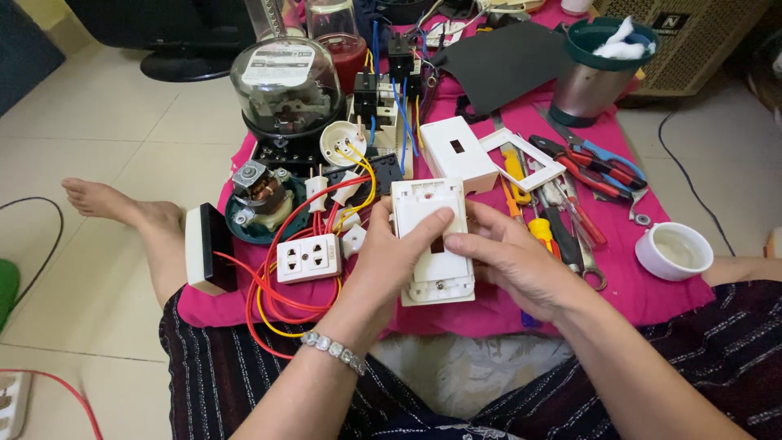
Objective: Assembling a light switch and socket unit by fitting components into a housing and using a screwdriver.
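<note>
Left hand [391, 257] grips the white switch box [432, 244] from its left side, thumb pressed flat on the front face, fingers wrapped behind; a beaded bracelet [334, 350] sits on that wrist. Right hand [509, 261] clamps the same box from its right edge, fingertips curled on the front near the small rectangular slot, thumb hidden behind. Both hands closed on the box, held up over the lap, above the pink cloth [652, 293].

Relative to the box: just left lies a white double socket [308, 258] with red and yellow wires [269, 301] looping out from it. Further left, a black-and-white block [208, 248] at the cloth edge, and a small motor [259, 195] on a green base. Behind the box, a second white box [456, 153] and a white frame plate [521, 159]. Far behind left, a glass-domed electric meter [285, 85]. Right of the box, screwdrivers and pliers [570, 175] piled together; further right, a white cup [674, 250]. Far behind right, a metal cup with green rim [599, 69] holding white wadding.
</note>
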